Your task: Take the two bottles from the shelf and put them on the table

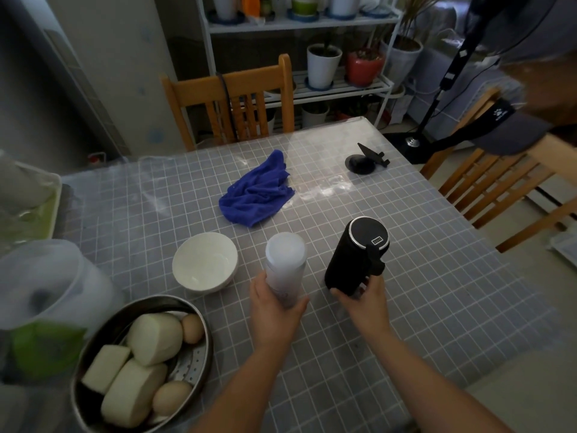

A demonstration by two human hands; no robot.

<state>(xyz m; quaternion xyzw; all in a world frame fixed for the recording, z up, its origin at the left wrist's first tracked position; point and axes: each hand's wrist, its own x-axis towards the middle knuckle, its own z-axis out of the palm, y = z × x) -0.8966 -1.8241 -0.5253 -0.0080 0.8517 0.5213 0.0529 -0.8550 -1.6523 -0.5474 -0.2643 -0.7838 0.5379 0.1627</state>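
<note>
Two bare hands: left grip (274, 303) wraps one white bottle (285, 265), right grip (363, 303) wraps one black bottle (357, 254), both low over the bench (437, 276); one bowl (204, 260) left.

Left hand (274, 310) grips white bottle (285, 264), right hand (363, 303) grips black bottle (356, 256), both upright over checked table (406, 307). White bowl (204, 260) just left of white bottle; blue cloth (256, 193) farther back.
</note>
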